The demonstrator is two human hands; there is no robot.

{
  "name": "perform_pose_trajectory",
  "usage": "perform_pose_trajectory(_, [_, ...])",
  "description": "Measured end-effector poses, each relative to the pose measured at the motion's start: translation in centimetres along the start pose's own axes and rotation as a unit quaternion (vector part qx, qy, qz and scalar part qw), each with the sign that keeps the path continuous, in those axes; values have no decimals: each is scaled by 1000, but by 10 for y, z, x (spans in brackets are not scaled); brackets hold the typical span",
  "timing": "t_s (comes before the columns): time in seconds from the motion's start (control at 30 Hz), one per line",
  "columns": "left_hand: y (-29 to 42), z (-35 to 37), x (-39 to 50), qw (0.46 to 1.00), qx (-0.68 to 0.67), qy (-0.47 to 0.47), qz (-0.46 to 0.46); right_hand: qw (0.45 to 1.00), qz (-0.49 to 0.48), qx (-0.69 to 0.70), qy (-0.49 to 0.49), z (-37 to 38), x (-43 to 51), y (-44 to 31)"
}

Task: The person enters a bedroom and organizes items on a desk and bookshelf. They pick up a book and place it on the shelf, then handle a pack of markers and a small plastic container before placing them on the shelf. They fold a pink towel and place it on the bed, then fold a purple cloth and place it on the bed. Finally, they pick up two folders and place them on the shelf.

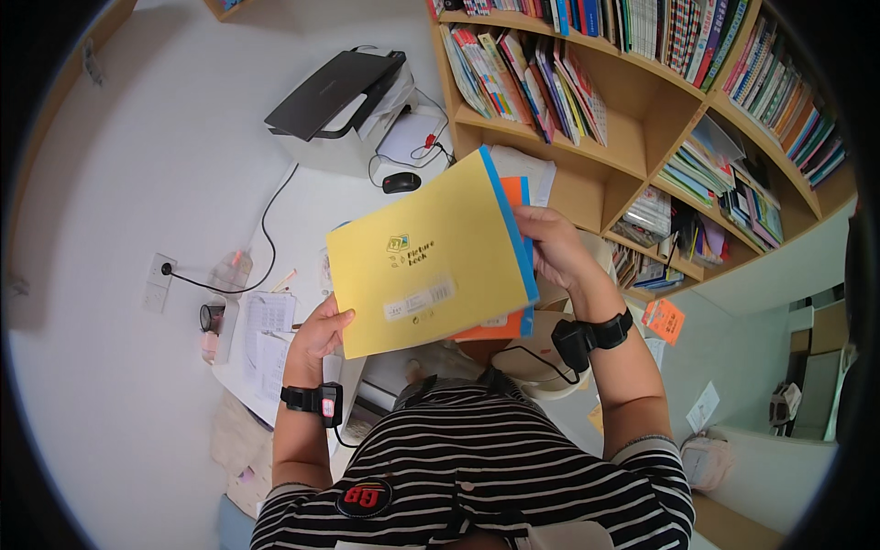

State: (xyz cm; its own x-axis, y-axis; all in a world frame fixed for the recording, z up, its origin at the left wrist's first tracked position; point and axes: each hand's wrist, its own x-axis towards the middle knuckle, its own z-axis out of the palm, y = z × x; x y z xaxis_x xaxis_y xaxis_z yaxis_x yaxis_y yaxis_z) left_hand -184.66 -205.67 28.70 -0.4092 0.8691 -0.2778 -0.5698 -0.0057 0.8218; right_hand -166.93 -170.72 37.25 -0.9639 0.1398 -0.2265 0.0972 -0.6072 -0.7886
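A yellow picture book with a blue spine strip is held up before me, over the desk's edge. My left hand pinches its lower left corner, thumb on the cover. At the right, my right hand grips the blue spine edge together with an orange book, which also has a blue edge. Most of the orange book lies hidden behind the yellow one. The fingers behind the books are partly out of sight. Each wrist wears a black strapped device.
On the white desk stand a printer, a black mouse and papers. A wooden bookshelf full of books curves along the right. A chair is behind the books. An orange booklet lies further right. A cable runs to the wall socket.
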Motion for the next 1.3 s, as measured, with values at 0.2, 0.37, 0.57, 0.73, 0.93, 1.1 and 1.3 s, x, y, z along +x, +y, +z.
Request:
perform_pose_trajectory(0.2, [-26,4,13,991,111,50,-46,953,-55,-299,19,14,-17,17])
perform_pose_trajectory(0.37, [-101,5,54,996,-21,8,-86,908,-75,-401,-93,28,-34,17])
perform_pose_trajectory(0.57, [-121,-10,124,952,-216,-205,-74,989,-32,-137,37,-18,-14,24])
perform_pose_trajectory(0.73, [-93,-25,189,989,-64,-69,-114,895,-83,-272,343,-79,22,56])
perform_pose_trajectory(0.93, [-94,-52,290,975,-73,-114,-175,906,95,19,413,-105,33,79])
perform_pose_trajectory(1.1, [-148,-69,400,950,-87,-64,-293,875,11,34,483,-105,20,81])
perform_pose_trajectory(1.3, [-227,-94,554,852,462,236,-70,813,-48,63,577,-107,-20,72])
